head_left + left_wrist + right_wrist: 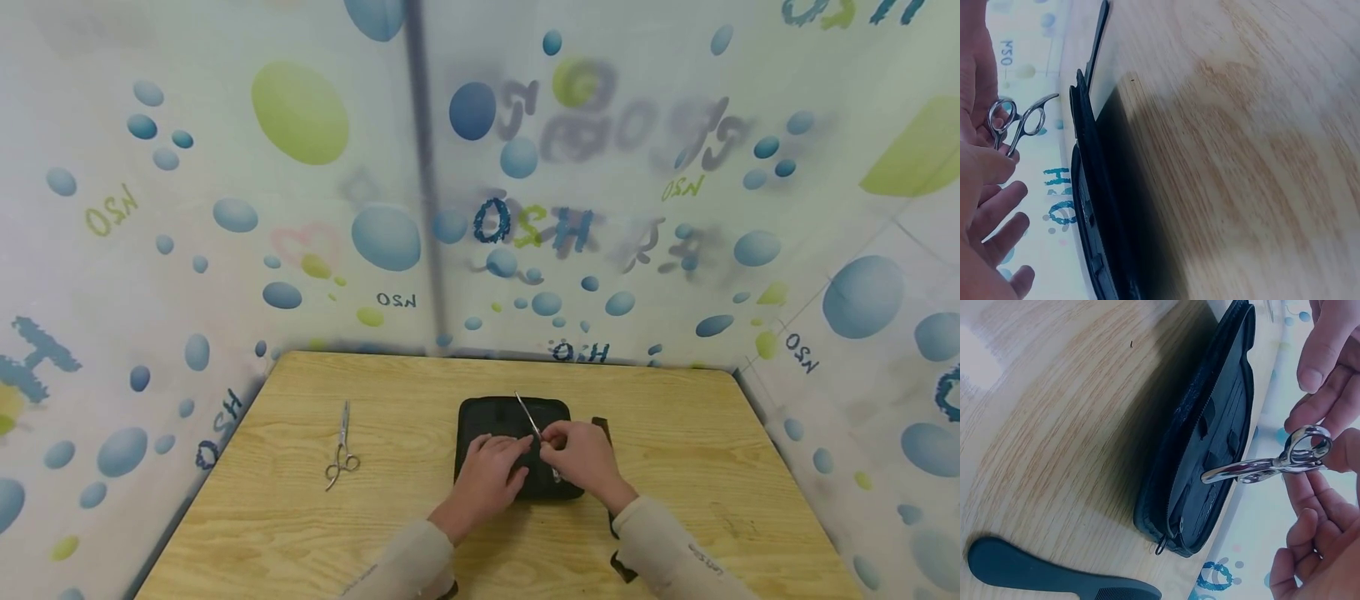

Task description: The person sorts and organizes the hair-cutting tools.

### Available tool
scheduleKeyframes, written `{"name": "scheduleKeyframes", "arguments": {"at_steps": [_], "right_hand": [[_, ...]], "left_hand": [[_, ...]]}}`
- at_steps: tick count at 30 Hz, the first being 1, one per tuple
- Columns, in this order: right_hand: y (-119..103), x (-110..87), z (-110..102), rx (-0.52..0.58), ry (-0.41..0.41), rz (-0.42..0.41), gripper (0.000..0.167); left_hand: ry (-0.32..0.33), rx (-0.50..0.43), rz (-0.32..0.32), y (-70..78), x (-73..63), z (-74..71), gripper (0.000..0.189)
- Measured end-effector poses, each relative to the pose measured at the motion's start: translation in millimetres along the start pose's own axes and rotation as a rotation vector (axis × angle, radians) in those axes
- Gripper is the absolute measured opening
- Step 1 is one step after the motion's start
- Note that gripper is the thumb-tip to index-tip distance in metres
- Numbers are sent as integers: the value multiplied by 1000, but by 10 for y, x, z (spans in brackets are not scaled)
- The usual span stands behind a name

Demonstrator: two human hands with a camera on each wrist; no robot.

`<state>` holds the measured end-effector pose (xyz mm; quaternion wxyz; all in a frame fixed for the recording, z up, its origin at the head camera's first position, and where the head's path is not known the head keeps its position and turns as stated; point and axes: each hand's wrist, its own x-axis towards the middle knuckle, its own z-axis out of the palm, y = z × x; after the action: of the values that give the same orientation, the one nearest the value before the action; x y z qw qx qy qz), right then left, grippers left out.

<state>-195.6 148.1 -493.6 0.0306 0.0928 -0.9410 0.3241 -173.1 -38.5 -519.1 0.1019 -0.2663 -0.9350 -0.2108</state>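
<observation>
My right hand [583, 454] pinches a pair of silver hairdressing scissors [1257, 467] over the black zip case [487, 412]. In the head view the thin blades point up and away. The finger rings [1013, 122] and curved finger rest show clearly in the left wrist view. Beside the scissors is my left hand [489, 477], its fingers loosely extended above the case with the fingertips close to the blades. The case lies unzipped on the table, and small loops and slots [1210, 415] show along its inside in the right wrist view.
A second pair of silver scissors [342, 450] lies on the wooden table [285, 417] left of the case. A black comb [1029, 569] rests near the case's right end, partly behind the right arm in the head view. Patterned curtains [322, 208] surround the table.
</observation>
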Motion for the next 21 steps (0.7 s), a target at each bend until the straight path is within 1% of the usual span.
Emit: {"name": "scheduleKeyframes", "arguments": {"at_steps": [8,11,17,21], "right_hand": [[-29,-13,5,17,0,0,6],[-33,-7,14,12,-1,7,7],[-36,1,31,30,2,4,7],[-26,10,60,33,16,2,5]], "left_hand": [[-11,-36,19,34,-12,8,48],[-19,-62,11,39,-15,23,49],[-53,-169,-27,51,-9,35,52],[-53,-253,-40,65,0,43,53]]}}
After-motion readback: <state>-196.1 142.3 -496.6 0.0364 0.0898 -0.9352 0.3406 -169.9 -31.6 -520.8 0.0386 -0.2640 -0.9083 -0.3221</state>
